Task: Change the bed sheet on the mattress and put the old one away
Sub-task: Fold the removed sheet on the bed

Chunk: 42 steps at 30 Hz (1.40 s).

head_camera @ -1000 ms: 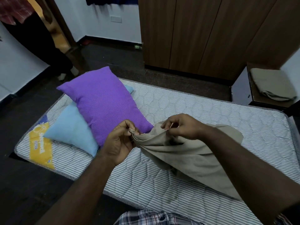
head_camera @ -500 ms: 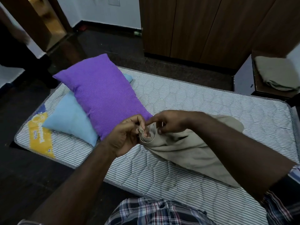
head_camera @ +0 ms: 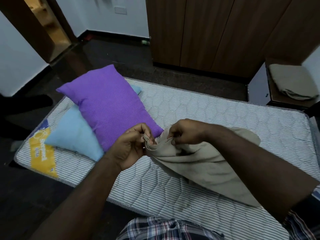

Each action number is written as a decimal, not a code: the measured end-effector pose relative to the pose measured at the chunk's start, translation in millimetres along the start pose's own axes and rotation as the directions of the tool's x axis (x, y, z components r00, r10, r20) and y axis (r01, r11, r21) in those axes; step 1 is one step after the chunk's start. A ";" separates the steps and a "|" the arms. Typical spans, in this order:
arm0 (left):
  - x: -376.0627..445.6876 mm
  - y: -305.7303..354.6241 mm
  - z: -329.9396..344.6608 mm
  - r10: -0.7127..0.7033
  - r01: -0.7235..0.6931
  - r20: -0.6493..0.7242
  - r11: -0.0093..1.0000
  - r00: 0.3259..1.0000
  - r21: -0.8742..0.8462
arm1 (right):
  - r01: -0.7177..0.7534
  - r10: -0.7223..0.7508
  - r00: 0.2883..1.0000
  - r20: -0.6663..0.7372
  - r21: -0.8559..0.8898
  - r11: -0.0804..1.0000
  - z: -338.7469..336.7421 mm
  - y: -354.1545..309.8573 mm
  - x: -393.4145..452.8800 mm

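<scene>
So the person's got a beige bed sheet (head_camera: 204,163) bunched up on the bare striped mattress (head_camera: 190,108), sitting around 4 o'clock from the middle of the view. The left hand (head_camera: 133,144) is curled in and pinching a stack of the sheet's folded edges between thumb and fingertips. The right hand (head_camera: 185,132) is just beside it, at about 3 o'clock from the left one, fingers curled and pinching the sheet's hem too. Both hands are lifting that corner a bit off the mattress while the rest of the fabric trails down toward 5 o'clock, partly hidden under the right forearm.

Up at 10 o'clock on the mattress there's a purple pillow (head_camera: 110,106) lying on top of a light blue pillow (head_camera: 74,137), and the purple one's near corner almost reaches the hands. A yellow brand label (head_camera: 43,153) shows on the mattress corner at 9 o'clock.

Over at 2 o'clock, a second folded beige sheet (head_camera: 290,82) sits on a dark wooden side table (head_camera: 277,99) by the wall. A brown wardrobe (head_camera: 216,32) stands at 12 o'clock behind the mattress, on the dark floor (head_camera: 26,196).
</scene>
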<state>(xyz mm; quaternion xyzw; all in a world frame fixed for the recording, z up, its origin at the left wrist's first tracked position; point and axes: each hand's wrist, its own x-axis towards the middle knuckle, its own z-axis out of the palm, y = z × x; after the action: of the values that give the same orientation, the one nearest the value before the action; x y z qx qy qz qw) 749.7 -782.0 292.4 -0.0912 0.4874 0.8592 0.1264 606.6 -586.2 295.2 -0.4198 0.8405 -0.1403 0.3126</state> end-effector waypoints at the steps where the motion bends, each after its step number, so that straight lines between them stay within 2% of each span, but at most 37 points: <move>1: 5.5 3.0 -1.8 0.015 -0.014 -0.063 1.000 0.998 0.007 | -0.034 0.034 0.997 -0.062 0.006 0.999 -5.3 4.3 -4.5; 4: 37.8 28.5 4.0 0.129 -0.107 -0.273 0.990 0.953 0.093 | -0.153 0.148 0.930 -0.336 0.012 0.988 -43.4 19.4 -17.2; 5: 54.3 45.1 11.7 0.189 -0.149 -0.302 0.977 0.935 0.150 | -0.190 0.183 0.883 -0.432 0.026 0.981 -65.6 22.4 -23.8; 7: 88.2 88.3 37.7 0.333 -0.261 -0.240 0.921 0.912 0.288 | -0.248 0.213 0.757 -0.618 0.029 0.968 -119.4 21.8 -43.6; 8: 102.3 112.6 57.5 0.414 -0.342 -0.170 0.877 0.894 0.338 | -0.275 0.201 0.671 -0.714 0.013 0.961 -147.6 17.6 -57.4; 10: 124.4 164.8 102.1 0.604 -0.541 -0.030 0.734 0.797 0.410 | -0.336 0.130 0.417 -0.899 -0.019 0.942 -204.2 -0.4 -94.4; 12: 130.2 214.4 149.7 0.778 -0.736 0.084 0.546 0.623 0.399 | -0.372 0.008 0.127 -0.992 -0.040 0.927 -245.6 -27.8 -138.6; 13: 132.0 234.3 169.6 0.834 -0.808 0.128 0.465 0.537 0.361 | -0.363 -0.038 0.018 -0.999 -0.041 0.931 -258.3 -38.8 -157.6; 14: 135.5 249.3 185.3 0.864 -0.848 0.144 0.419 0.482 0.324 | -0.343 -0.059 -0.026 -0.998 -0.046 0.938 -264.3 -45.2 -171.3; 15: 140.5 257.6 196.1 0.870 -0.854 0.138 0.417 0.474 0.310 | -0.344 -0.040 0.022 -0.999 -0.045 0.938 -261.3 -48.7 -179.2; 16: 144.7 258.9 203.1 0.846 -0.831 0.134 0.456 0.516 0.319 | -0.379 0.031 0.147 -0.989 -0.027 0.925 -251.2 -46.8 -181.0; 17: 150.3 254.0 204.3 0.787 -0.767 0.129 0.529 0.603 0.362 | -0.431 0.153 0.294 -0.943 0.012 0.902 -237.2 -40.8 -178.5; 18: 156.5 243.5 202.0 0.694 -0.674 0.138 0.600 0.706 0.432 | -0.479 0.277 0.396 -0.875 0.061 0.876 -221.5 -31.8 -174.5; 19: 160.8 232.3 198.2 0.603 -0.580 0.145 0.630 0.784 0.516 | -0.511 0.363 0.438 -0.822 0.105 0.853 -208.2 -27.7 -173.3; 20: 162.6 224.5 195.9 0.556 -0.532 0.153 0.623 0.817 0.574 | -0.515 0.403 0.429 -0.809 0.147 0.844 -202.4 -25.6 -175.4; 21: 163.4 223.8 196.1 0.559 -0.537 0.173 0.594 0.811 0.599 | -0.511 0.410 0.397 -0.821 0.173 0.842 -203.8 -26.4 -180.7; 22: 164.3 230.0 199.5 0.615 -0.599 0.206 0.543 0.761 0.589 | -0.506 0.378 0.338 -0.862 0.172 0.845 -211.0 -28.1 -186.5; 24: 157.9 253.5 215.3 0.781 -0.769 0.246 0.410 0.574 0.491 | -0.475 0.216 0.141 -0.966 0.126 0.871 -230.4 -41.4 -196.1; 25: 155.7 264.4 222.7 0.836 -0.826 0.229 0.378 0.499 0.418 | -0.440 0.143 0.058 -0.988 0.103 0.892 -237.1 -50.2 -198.2; 26: 153.9 270.7 227.0 0.860 -0.856 0.215 0.371 0.464 0.361 | -0.404 0.132 0.049 -0.990 0.101 0.909 -238.1 -57.0 -197.7; 27: 154.0 270.3 225.3 0.850 -0.844 0.204 0.396 0.486 0.361 | -0.380 0.185 0.120 -0.975 0.127 0.916 -230.7 -60.1 -192.0; 28: 155.1 263.2 219.8 0.795 -0.790 0.216 0.449 0.567 0.418 | -0.379 0.280 0.260 -0.924 0.169 0.910 -213.7 -59.8 -180.6; 29: 161.1 251.3 208.1 0.680 -0.681 0.239 0.511 0.693 0.525 | -0.403 0.388 0.413 -0.824 0.217 0.889 -191.3 -57.6 -166.5; 30: 166.5 237.7 193.5 0.550 -0.557 0.235 0.541 0.801 0.631 | -0.426 0.470 0.523 -0.711 0.259 0.867 -169.6 -55.9 -154.7; 31: 171.1 226.9 178.5 0.478 -0.470 0.205 0.542 0.854 0.696 | -0.443 0.518 0.568 -0.640 0.293 0.847 -155.6 -54.4 -148.8; 32: 174.2 220.7 166.6 0.482 -0.445 0.165 0.553 0.861 0.705 | -0.438 0.545 0.546 -0.637 0.338 0.833 -155.6 -51.4 -147.5; 33: 176.2 218.2 159.4 0.527 -0.463 0.125 0.578 0.840 0.672 | -0.423 0.535 0.480 -0.695 0.351 0.836 -165.5 -49.8 -149.5; 34: 175.7 219.2 159.0 0.587 -0.511 0.096 0.598 0.804 0.617 | -0.412 0.489 0.381 -0.785 0.329 0.850 -181.2 -51.7 -154.5; 35: 174.3 222.3 162.7 0.644 -0.579 0.091 0.606 0.759 0.546 | -0.415 0.422 0.252 -0.871 0.297 0.860 -199.6 -57.8 -161.5; 36: 172.0 225.4 168.7 0.683 -0.644 0.110 0.604 0.722 0.469 | -0.406 0.330 0.119 -0.936 0.257 0.877 -216.6 -67.2 -169.0; 37: 170.1 226.6 173.8 0.702 -0.686 0.135 0.605 0.699 0.405 | -0.395 0.245 0.024 -0.969 0.216 0.893 -225.0 -73.1 -172.9; 38: 167.1 225.2 176.8 0.692 -0.688 0.154 0.615 0.705 0.385 | -0.435 0.218 0.006 -0.976 0.194 0.879 -223.4 -73.5 -171.9; 39: 168.1 221.4 173.7 0.650 -0.649 0.160 0.641 0.743 0.410 | -0.527 0.243 0.079 -0.967 0.166 0.834 -210.6 -68.2 -165.0; 40: 173.2 215.6 165.9 0.586 -0.582 0.154 0.671 0.796 0.459 | -0.592 0.336 0.245 -0.909 0.134 0.794 -185.5 -65.6 -152.6; 41: 181.7 208.1 153.1 0.506 -0.495 0.135 0.694 0.852 0.522 | -0.627 0.453 0.439 -0.776 0.097 0.773 -154.0 -61.1 -134.6; 42: 186.1 199.1 139.8 0.422 -0.404 0.121 0.688 0.899 0.603 | -0.634 0.537 0.572 -0.620 0.081 0.769 -126.6 -62.4 -121.6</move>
<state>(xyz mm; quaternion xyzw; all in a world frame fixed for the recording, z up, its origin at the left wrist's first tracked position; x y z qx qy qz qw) 507.0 -736.0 473.5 0.0552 0.7490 0.6581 -0.0540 618.8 -531.1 472.7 -0.0706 0.9930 -0.0924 0.0201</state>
